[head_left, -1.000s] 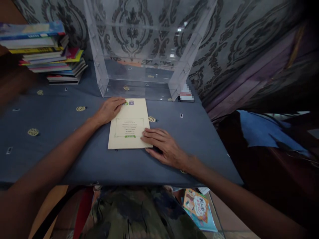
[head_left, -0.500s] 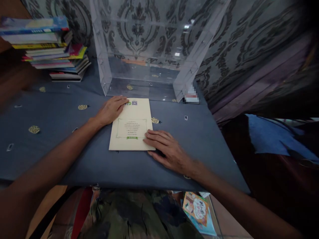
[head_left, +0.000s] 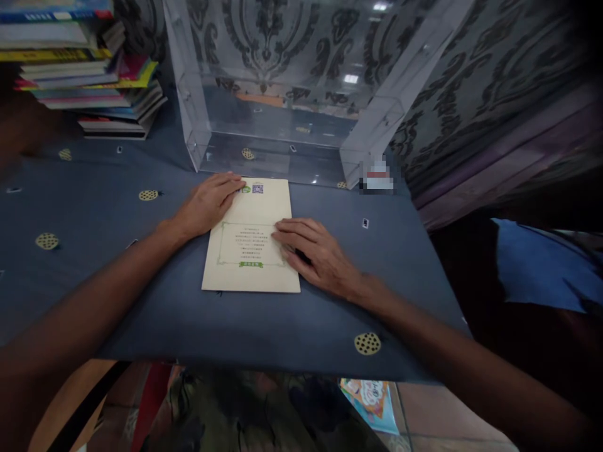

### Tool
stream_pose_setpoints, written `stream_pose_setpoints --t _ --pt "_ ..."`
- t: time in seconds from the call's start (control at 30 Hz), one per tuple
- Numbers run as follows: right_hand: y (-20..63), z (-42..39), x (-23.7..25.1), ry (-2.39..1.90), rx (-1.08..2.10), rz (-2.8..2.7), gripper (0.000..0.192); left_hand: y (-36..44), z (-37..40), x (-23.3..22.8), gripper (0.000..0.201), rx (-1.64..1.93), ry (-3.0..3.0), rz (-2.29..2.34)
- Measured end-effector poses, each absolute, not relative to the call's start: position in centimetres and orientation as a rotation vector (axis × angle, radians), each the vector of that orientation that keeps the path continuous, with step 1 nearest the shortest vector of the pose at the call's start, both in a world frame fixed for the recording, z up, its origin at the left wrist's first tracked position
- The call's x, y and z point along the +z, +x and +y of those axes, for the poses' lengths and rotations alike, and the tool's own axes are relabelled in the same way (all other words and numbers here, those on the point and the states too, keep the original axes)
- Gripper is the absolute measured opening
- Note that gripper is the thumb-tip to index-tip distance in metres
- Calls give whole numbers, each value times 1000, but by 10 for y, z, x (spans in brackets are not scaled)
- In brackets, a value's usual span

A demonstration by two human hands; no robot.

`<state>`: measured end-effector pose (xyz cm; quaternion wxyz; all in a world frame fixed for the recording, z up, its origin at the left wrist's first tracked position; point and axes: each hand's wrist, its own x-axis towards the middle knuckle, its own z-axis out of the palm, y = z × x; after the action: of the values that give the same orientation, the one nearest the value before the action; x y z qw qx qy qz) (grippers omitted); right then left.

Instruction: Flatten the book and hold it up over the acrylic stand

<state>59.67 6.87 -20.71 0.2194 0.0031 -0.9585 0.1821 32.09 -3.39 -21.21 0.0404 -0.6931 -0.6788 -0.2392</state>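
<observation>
- I see a booklet [head_left: 249, 238] flat on the bench [head_left: 117, 263]; QR code at the top, print unreadable.
- My left hand [head_left: 207, 204] lies spread on its far-left corner; my right hand [head_left: 315, 254] lies spread on its right edge.

Blue-clothed table [head_left: 117, 301]: cream booklet [head_left: 249, 251], book stack [head_left: 89, 81], clear acrylic case [head_left: 282, 100].

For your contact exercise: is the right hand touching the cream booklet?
Touching. The head view shows the right hand lying flat, fingers on the cream booklet.
</observation>
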Motion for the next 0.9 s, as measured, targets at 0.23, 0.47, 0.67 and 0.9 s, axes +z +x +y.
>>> stream_pose_setpoints --t 0.23,0.47,0.67,0.9 --pt "601 68 -210 46 500 -2634 29 322 -36 -205 44 -641 -2165 -2129" --pt "603 70 -210 36 558 -2667 33 322 -36 -203 45 -611 -2174 -2153" --pt "606 70 -209 62 547 -2663 33 322 -36 -201 45 -606 -2194 -2167" --pt "607 70 -210 77 520 -2655 33 323 -36 -201 45 -624 -2200 -2199"
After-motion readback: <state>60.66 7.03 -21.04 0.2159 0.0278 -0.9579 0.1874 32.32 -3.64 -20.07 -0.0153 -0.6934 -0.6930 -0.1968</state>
